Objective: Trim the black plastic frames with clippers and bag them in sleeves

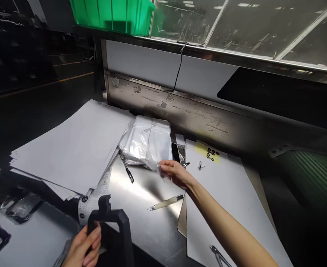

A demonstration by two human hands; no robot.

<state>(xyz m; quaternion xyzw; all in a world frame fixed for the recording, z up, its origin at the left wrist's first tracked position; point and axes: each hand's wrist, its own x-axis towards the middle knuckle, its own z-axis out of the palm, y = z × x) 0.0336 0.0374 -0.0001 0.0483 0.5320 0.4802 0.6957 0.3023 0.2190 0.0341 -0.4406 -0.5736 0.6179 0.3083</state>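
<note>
My left hand is closed around one side of a black plastic frame near the bottom of the view; its lower part runs out of the picture. Farther up, my right hand pinches the near corner of a clear plastic bag at the front of a stack of clear bags. Whether that bag is separate from the stack cannot be made out. A black pen and a cutter knife lie on the metal table close to my right hand.
A stack of white sheets covers the left of the table. On the right, a white board carries a yellow note with black stickers, a small clip and pliers. Bagged black frames lie lower left. A green crate stands above.
</note>
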